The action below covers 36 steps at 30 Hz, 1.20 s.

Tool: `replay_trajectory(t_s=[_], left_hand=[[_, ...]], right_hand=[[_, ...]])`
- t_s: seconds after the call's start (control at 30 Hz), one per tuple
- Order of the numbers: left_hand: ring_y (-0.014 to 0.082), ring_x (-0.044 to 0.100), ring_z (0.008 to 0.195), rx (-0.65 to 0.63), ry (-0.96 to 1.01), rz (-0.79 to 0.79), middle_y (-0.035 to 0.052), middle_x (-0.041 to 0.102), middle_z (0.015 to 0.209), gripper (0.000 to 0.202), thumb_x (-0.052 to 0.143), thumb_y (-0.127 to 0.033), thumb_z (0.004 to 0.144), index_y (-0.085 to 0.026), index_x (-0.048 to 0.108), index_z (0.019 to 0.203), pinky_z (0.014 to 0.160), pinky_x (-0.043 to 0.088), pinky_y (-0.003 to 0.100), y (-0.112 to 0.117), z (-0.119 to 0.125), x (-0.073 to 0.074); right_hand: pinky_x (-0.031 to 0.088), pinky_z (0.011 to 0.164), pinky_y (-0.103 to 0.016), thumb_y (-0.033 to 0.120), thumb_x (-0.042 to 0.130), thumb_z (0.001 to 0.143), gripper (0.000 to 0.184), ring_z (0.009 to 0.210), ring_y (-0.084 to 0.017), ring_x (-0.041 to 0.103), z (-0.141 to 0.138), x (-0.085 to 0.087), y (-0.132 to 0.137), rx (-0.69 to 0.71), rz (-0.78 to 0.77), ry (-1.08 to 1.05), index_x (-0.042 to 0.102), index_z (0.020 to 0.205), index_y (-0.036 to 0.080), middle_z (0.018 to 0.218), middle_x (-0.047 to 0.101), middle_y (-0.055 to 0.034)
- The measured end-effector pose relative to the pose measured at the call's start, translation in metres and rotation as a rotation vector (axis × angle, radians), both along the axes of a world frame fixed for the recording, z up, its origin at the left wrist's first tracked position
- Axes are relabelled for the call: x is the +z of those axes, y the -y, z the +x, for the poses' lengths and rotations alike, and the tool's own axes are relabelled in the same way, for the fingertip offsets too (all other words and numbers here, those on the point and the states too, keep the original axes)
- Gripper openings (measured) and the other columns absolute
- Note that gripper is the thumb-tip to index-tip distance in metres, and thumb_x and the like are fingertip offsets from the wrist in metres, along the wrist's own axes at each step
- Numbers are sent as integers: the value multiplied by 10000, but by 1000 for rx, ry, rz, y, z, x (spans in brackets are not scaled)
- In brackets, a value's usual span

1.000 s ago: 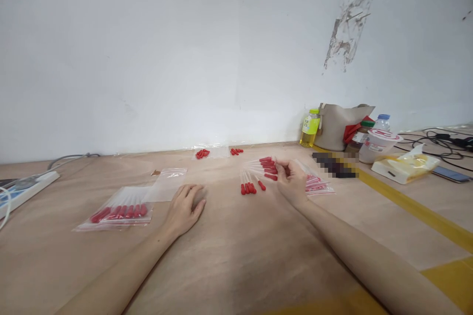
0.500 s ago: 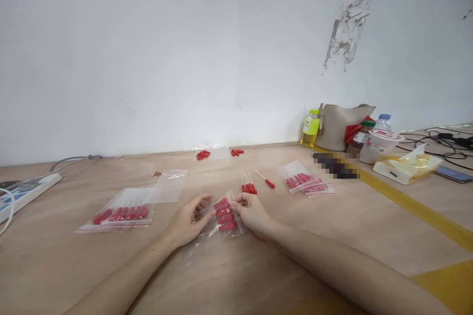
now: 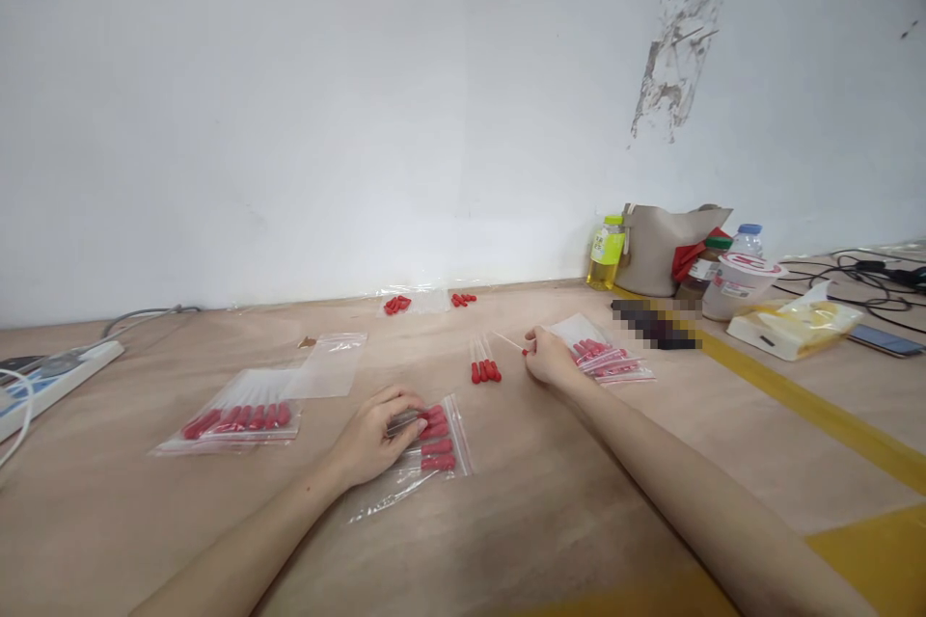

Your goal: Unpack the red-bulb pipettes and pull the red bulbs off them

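Bag, clear and zip-edged [image 3: 412, 482], lay at near centre on the wood-patterned counter [image 3: 506, 540] under the left hand [image 3: 380, 434], with several red-bulbed droppers visible inside. Its zip edge faced right. Left-hand fingers were half curled, the thumb against the film by the bulbs; whether film was pinched could not be told. Right hand [image 3: 554, 359], just left of the stacked bags, pinched the bulb end of a single dropper [image 3: 509, 342], its thin stem pointing left and slightly far.

Other containers: left bags [image 3: 242, 390] held a row of red-bulbed droppers; a flat bag [image 3: 331, 366] adjoined them. Stacked bags [image 3: 612, 362] at right also held red-bulbed droppers. Loose droppers [image 3: 485, 371] lay between the hands, bulbs toward near. At far right, a bottle [image 3: 606, 260] contained yellow liquid, near a green-lidded jar [image 3: 701, 272] with brown contents.

Edges and room: far edge of counter met the wall [image 3: 325, 116]; yellow tape [image 3: 796, 400] ran from far centre-right toward near right. Plain wood surface showed between the forearms, and between the left bags and left forearm. Power strip [image 3: 62, 386] bounded the left side.
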<state>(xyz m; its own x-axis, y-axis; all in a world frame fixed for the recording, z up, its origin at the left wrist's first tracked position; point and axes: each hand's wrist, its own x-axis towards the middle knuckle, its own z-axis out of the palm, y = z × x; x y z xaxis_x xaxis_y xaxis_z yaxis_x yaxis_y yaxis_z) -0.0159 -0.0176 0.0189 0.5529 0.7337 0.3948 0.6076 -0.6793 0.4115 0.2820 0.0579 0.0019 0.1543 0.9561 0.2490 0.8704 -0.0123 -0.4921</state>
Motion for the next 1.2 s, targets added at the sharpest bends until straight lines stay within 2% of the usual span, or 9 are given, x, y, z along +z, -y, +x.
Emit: replay_trajectory(t_s=[0.2, 0.33, 0.47, 0.57, 0.73, 0.87, 1.03, 1.2], left_hand=[[150, 557, 850, 20, 22, -39, 28, 601, 915, 176, 462, -297, 842, -212, 612, 880, 766, 442, 275, 1, 1, -2], [154, 556, 845, 16, 35, -56, 35, 604, 903, 191, 454, -306, 844, -202, 612, 870, 764, 440, 279, 0, 1, -4], [159, 555, 839, 22, 21, -73, 39, 606, 903, 207, 448, -322, 848, -203, 611, 894, 756, 440, 285, 0, 1, -4], [159, 556, 829, 32, 13, -87, 38, 608, 898, 213, 445, -324, 850, -205, 613, 903, 749, 443, 286, 0, 0, -4], [165, 550, 830, 25, 23, -98, 42, 610, 896, 222, 444, -327, 849, -205, 615, 919, 749, 445, 296, 0, 0, -4], [170, 550, 833, 15, 27, -106, 45, 614, 890, 235, 441, -342, 849, -200, 618, 911, 760, 446, 302, 0, -1, -4], [170, 556, 836, 17, 28, -124, 39, 625, 897, 244, 429, -354, 857, -208, 616, 916, 762, 446, 302, 0, -1, -3], [175, 558, 850, 13, 35, -125, 44, 628, 912, 254, 426, -359, 855, -205, 615, 923, 763, 450, 306, 1, 0, -2]], right_hand=[[387, 770, -288, 76, 496, 699, 335, 954, -228, 552, -7, 0, -2, -8, 21, -18, 545, 1030, 90, 1020, 600, -170], [407, 713, -240, 134, 529, 699, 310, 870, -179, 583, -10, 0, -4, 4, 33, -107, 551, 1008, 114, 941, 637, -108], [406, 554, -206, 224, 625, 636, 283, 663, -145, 598, -19, -4, -8, 2, -17, -217, 591, 905, 140, 732, 657, -34], [382, 494, -198, 239, 645, 611, 273, 569, -131, 578, -25, -7, -8, 3, -39, -272, 608, 867, 150, 612, 634, 0], [359, 468, -187, 234, 614, 627, 191, 515, -107, 552, -25, -4, -4, 10, -51, -327, 629, 799, 153, 565, 619, 12], [327, 439, -177, 238, 592, 630, 107, 461, -85, 516, -21, 0, 1, 32, -84, -347, 641, 669, 152, 508, 594, 21], [310, 418, -175, 232, 576, 633, 120, 412, -70, 476, -18, 1, 3, 50, -118, -378, 640, 583, 144, 468, 575, 23], [348, 452, -170, 227, 582, 643, 122, 456, -79, 511, -19, 0, 1, 71, -118, -411, 648, 584, 144, 489, 591, 18]])
